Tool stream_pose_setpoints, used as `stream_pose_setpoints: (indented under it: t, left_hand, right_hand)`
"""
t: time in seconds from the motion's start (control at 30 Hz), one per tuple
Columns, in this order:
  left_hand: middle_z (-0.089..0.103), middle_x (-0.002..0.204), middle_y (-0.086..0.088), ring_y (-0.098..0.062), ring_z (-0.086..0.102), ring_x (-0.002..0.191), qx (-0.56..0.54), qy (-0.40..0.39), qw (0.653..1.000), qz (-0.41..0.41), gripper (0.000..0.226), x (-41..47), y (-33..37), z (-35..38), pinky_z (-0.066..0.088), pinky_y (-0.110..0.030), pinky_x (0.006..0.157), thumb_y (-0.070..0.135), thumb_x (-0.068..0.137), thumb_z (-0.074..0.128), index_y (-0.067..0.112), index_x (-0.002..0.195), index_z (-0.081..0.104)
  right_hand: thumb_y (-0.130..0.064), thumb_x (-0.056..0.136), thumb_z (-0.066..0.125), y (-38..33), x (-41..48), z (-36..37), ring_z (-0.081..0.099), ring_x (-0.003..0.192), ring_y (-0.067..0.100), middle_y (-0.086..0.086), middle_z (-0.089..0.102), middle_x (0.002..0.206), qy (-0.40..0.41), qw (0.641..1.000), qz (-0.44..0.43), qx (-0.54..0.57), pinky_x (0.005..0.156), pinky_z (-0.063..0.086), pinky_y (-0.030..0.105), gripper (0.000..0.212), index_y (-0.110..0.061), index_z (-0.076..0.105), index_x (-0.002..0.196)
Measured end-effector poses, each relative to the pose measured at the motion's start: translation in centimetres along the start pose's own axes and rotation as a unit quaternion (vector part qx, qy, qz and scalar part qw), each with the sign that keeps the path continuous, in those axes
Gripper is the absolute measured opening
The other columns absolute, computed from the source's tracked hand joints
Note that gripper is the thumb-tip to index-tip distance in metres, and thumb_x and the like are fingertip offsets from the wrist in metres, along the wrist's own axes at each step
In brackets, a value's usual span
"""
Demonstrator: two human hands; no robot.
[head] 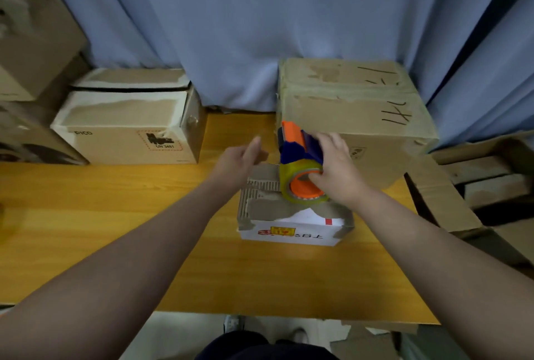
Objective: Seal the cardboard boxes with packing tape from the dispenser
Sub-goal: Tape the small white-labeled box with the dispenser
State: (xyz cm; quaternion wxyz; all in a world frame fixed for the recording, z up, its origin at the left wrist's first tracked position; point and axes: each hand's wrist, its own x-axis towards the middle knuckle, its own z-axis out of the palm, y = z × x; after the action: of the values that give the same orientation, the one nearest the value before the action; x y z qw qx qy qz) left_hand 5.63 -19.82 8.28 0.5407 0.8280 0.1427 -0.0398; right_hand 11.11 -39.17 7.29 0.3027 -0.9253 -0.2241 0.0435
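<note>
A small worn cardboard box (268,209) with a white label on its near side stands on the yellow wooden table (115,215). My right hand (335,169) grips the blue and orange tape dispenser (300,163), its yellowish tape roll resting on the box's top near the far edge. My left hand (241,160) hovers just left of the dispenser, over the box's far left corner, with fingers relaxed and nothing in it.
A large taped box (355,111) stands right behind the small one. A white-edged PICO box (127,122) sits at the back left, with more boxes (31,36) stacked beyond it. Flattened cardboard (445,200) lies off the table's right edge. A blue curtain (231,27) hangs behind.
</note>
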Motion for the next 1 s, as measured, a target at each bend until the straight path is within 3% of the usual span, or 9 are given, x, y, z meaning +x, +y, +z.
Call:
stream_pose_setpoints:
  t: [0.07,0.2,0.5,0.63,0.73,0.83,1.0]
  left_hand:
    - [0.072,0.100,-0.008,-0.020,0.068,0.094,-0.128,-0.039,0.989,-0.070,0.073,0.2,2.0,-0.1,0.053,-0.031,0.082,0.064,0.094,0.024,0.007,0.106,0.067]
    - [0.074,0.085,-0.010,-0.023,0.072,0.083,-0.125,-0.092,0.982,-0.109,0.076,0.4,3.5,-0.3,0.058,-0.033,0.074,0.074,0.084,0.035,0.007,0.094,0.069]
    - [0.064,0.076,-0.005,-0.017,0.061,0.069,-0.070,-0.127,0.986,-0.081,0.029,1.1,3.4,-1.8,0.051,-0.026,0.062,0.031,0.100,0.048,0.008,0.087,0.061]
    - [0.068,0.073,-0.006,-0.014,0.063,0.062,0.046,-0.095,0.991,-0.077,0.025,1.7,4.0,-2.7,0.052,-0.021,0.057,0.023,0.095,0.056,0.002,0.088,0.066]
    - [0.068,0.074,-0.007,-0.014,0.064,0.064,0.088,-0.110,0.988,-0.056,0.026,2.2,4.5,-4.1,0.053,-0.020,0.058,0.023,0.096,0.056,0.002,0.084,0.066]
    - [0.066,0.072,-0.004,-0.010,0.061,0.062,0.148,-0.106,0.983,-0.015,0.030,2.5,5.0,-5.2,0.049,-0.014,0.053,0.026,0.098,0.052,0.001,0.086,0.064]
    - [0.061,0.068,-0.002,-0.007,0.055,0.056,0.136,-0.077,0.988,0.007,0.030,2.2,4.9,-6.3,0.044,-0.012,0.048,0.029,0.097,0.053,0.007,0.077,0.058]
  right_hand:
    - [-0.002,0.075,0.065,0.1,0.0,0.1,0.036,0.124,0.028,0.009,0.039,0.129,-0.003,1.000,-0.005,0.008,0.105,0.031,0.038,0.071,-0.011,0.038,0.140]
    - [-0.004,0.075,0.069,0.2,0.1,0.5,0.042,0.124,0.028,0.010,0.045,0.130,0.015,1.000,-0.020,0.020,0.105,0.035,0.043,0.070,-0.012,0.041,0.139]
    - [-0.003,0.074,0.071,0.0,0.5,0.4,0.039,0.128,0.024,0.007,0.044,0.137,-0.005,1.000,-0.021,0.022,0.106,0.034,0.035,0.076,-0.014,0.037,0.141]
    - [-0.012,0.071,0.074,-0.4,0.7,-0.2,0.041,0.124,0.023,0.004,0.043,0.136,-0.062,0.997,-0.045,0.026,0.105,0.038,0.039,0.087,-0.023,0.029,0.144]
    - [-0.021,0.077,0.073,-1.5,0.7,-1.0,0.052,0.105,0.020,-0.001,0.040,0.131,-0.109,0.992,-0.065,-0.024,0.088,0.047,0.035,0.098,-0.043,0.008,0.147]
    - [-0.028,0.084,0.065,-3.1,1.5,-2.0,0.043,0.075,0.012,-0.011,0.031,0.108,-0.130,0.978,-0.091,-0.133,0.058,0.034,0.022,0.098,-0.054,-0.007,0.145]
    - [-0.032,0.088,0.054,-5.1,2.3,-4.6,0.037,0.083,0.016,-0.003,0.034,0.096,-0.107,0.959,-0.117,-0.235,0.056,0.027,0.024,0.087,-0.058,-0.009,0.142]
